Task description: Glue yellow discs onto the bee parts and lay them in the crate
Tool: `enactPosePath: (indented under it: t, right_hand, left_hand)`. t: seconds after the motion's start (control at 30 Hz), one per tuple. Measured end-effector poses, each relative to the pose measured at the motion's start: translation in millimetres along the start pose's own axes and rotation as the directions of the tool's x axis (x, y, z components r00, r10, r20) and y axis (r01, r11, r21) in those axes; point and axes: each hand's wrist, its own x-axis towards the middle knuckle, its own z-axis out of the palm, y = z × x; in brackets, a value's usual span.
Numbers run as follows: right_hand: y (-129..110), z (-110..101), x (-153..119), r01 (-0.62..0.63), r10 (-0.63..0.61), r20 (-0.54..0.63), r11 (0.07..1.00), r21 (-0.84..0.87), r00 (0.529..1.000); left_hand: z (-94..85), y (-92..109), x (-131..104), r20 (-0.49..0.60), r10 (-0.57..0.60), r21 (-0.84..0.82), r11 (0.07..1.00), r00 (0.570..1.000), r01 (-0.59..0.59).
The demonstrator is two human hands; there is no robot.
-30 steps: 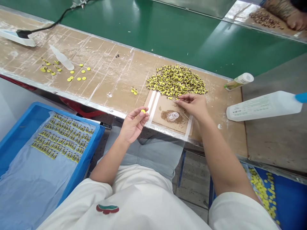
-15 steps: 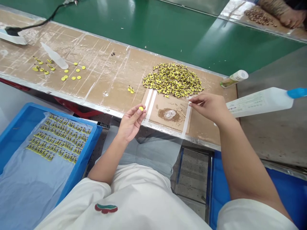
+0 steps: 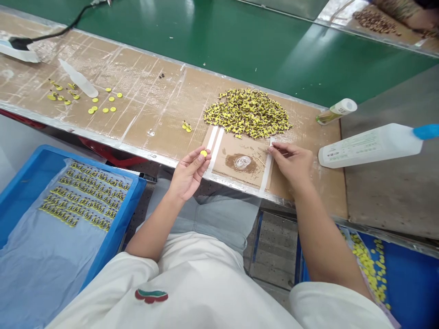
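Observation:
My left hand (image 3: pixel 189 173) pinches a round yellow disc (image 3: pixel 203 153) between thumb and fingertips, just above the table's front edge. My right hand (image 3: pixel 293 163) is closed, thumb and index finger pressed together over a white tape strip (image 3: pixel 266 171); whatever sits in that pinch is too small to make out. Between the hands lies a cardboard sheet (image 3: pixel 233 146), with a small clear cup (image 3: pixel 243 162) on a wet brown stain. A thin stick (image 3: pixel 260 160) lies beside the cup. Behind them is a big heap of small yellow-and-black figures (image 3: pixel 248 114).
Loose yellow discs (image 3: pixel 111 98) and a white squeeze bottle (image 3: pixel 78 80) lie at left. A large blue-capped bottle (image 3: pixel 370 146) and a small tube (image 3: pixel 338 112) are at right. Rows of figures fill part of a blue tray (image 3: pixel 137 187); another blue bin (image 3: pixel 408 278) holds yellow discs.
My right hand has come slightly nearer my body, and its forearm has swung left, uncovering the bottle's base and the discs in the right bin. My left hand keeps the disc, almost still.

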Motion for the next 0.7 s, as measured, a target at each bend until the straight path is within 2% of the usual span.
enactPosePath:
  t: [0.13,0.23,0.33,0.47,0.7]
  right_hand:
    - [-23,19,-24,0.099,-0.072,-0.167,0.982,0.162,0.983]
    - [-42,36,-47,0.156,-0.101,-0.259,0.967,0.2,0.96]
    - [-49,48,-62,0.237,-0.16,-0.346,0.952,0.194,0.924]
    - [-46,52,-66,0.337,-0.279,-0.334,0.933,0.129,0.9]
    - [-44,51,-64,0.377,-0.33,-0.281,0.916,0.136,0.901]
  left_hand:
    - [0.9,-2,0,0.024,0.003,0.012,1.0,1.0,-0.003]
    - [0.5,-5,0,0.065,0.003,0.001,1.0,0.998,-0.003]
    - [1.0,-9,-2,0.059,-0.022,0.007,1.0,0.998,0.021]
    - [3.2,-12,-5,0.0,-0.049,0.003,0.999,0.999,0.049]
    - [3.7,-12,-7,-0.03,-0.051,-0.021,0.999,0.998,0.05]
